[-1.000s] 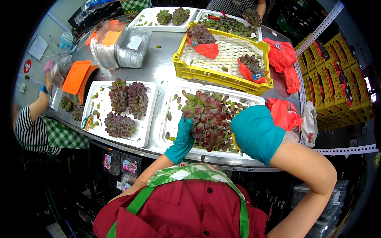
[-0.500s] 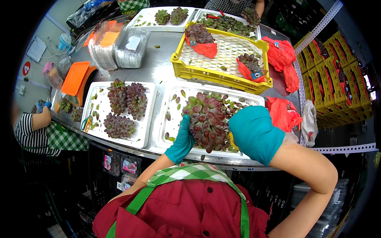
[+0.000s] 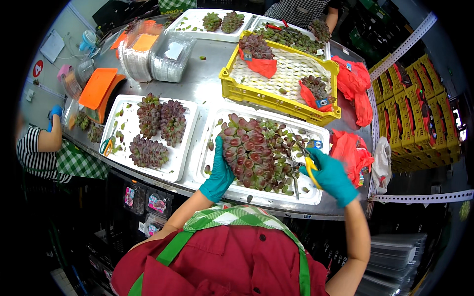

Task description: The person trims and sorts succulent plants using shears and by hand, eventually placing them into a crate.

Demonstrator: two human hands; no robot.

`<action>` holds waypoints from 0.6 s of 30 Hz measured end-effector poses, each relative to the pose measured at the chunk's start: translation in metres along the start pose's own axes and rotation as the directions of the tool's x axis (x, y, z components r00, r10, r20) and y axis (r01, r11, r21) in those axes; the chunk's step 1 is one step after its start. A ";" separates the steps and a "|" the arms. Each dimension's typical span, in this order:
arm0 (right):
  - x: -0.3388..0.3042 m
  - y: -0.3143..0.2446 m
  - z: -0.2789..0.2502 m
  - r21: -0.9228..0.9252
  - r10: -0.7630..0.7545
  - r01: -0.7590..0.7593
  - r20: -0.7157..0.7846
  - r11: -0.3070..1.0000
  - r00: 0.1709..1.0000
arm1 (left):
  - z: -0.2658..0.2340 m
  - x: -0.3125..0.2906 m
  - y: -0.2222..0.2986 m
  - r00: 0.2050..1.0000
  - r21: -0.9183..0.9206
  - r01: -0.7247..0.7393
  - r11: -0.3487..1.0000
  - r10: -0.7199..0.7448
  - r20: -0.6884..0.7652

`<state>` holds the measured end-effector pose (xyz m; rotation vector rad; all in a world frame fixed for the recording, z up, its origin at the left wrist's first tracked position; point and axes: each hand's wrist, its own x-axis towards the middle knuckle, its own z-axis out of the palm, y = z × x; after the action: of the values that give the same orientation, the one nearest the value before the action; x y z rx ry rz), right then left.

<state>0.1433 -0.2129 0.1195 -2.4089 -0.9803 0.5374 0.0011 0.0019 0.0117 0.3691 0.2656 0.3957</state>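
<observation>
A large reddish-green succulent cluster (image 3: 247,155) is tilted up over a white tray (image 3: 211,132). My left hand (image 3: 218,172), gloved in teal, grips its left side. In my right hand (image 3: 335,178), also gloved, are yellow-handled scissors (image 3: 311,170), their blades pointing away from me above the tray's right part. Loose leaves (image 3: 282,143) cover much of the tray beside the cluster. A slim metal tool (image 3: 296,185) lies among them, its kind unclear. A small blue tag (image 3: 314,144) shows at the tray's right side.
Left of my tray, another white tray (image 3: 178,170) holds three succulents and orange-and-teal scissors (image 3: 106,147). Beyond stands a yellow crate (image 3: 276,101) with bagged succulents. Red bags (image 3: 349,153) lie at right, clear plastic boxes (image 3: 170,61) far left. Co-workers stand at left (image 3: 47,143) and far side.
My right hand has drawn back to the right from the succulent, bringing the scissors into full view. The cluster has shifted slightly left and turned in my left hand.
</observation>
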 end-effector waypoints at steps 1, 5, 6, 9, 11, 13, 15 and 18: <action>0.000 0.009 0.012 -0.253 0.023 -0.034 -0.046 0.967 0.999 | -0.003 0.000 0.003 1.000 -0.016 0.000 1.000 0.000 0.010; -0.004 0.033 0.037 -0.270 0.184 -0.147 0.116 0.952 0.976 | -0.001 -0.009 0.014 1.000 0.159 -0.011 0.987 0.013 -0.015; -0.003 0.030 0.039 -0.004 0.173 -0.173 0.051 0.985 0.984 | 0.002 -0.012 0.016 0.999 0.198 -0.001 0.980 0.008 -0.034; -0.003 0.007 0.047 0.608 0.157 -0.127 0.004 0.784 0.988 | 0.007 -0.014 0.013 1.000 0.233 0.024 0.972 -0.018 -0.025; -0.003 -0.011 0.064 0.872 0.114 -0.041 -0.017 0.488 0.993 | 0.003 -0.009 0.006 0.999 0.215 0.036 0.976 -0.036 -0.001; -0.001 -0.022 0.080 0.837 0.022 0.022 -0.041 0.546 0.999 | 0.003 -0.008 0.003 0.998 0.225 0.069 0.972 -0.069 -0.006; 0.003 -0.025 0.097 0.832 0.004 0.148 -0.178 0.534 0.984 | 0.010 -0.006 -0.001 0.999 0.356 0.043 0.934 -0.031 -0.039; 0.007 -0.013 0.116 0.923 0.178 0.032 -0.108 0.385 0.978 | 0.018 0.002 -0.003 0.999 0.608 -0.001 0.794 0.034 -0.042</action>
<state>0.0811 -0.1669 0.0320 -1.3956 -0.2792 0.6376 0.0098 -0.0051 0.0262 1.0030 0.4414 0.3296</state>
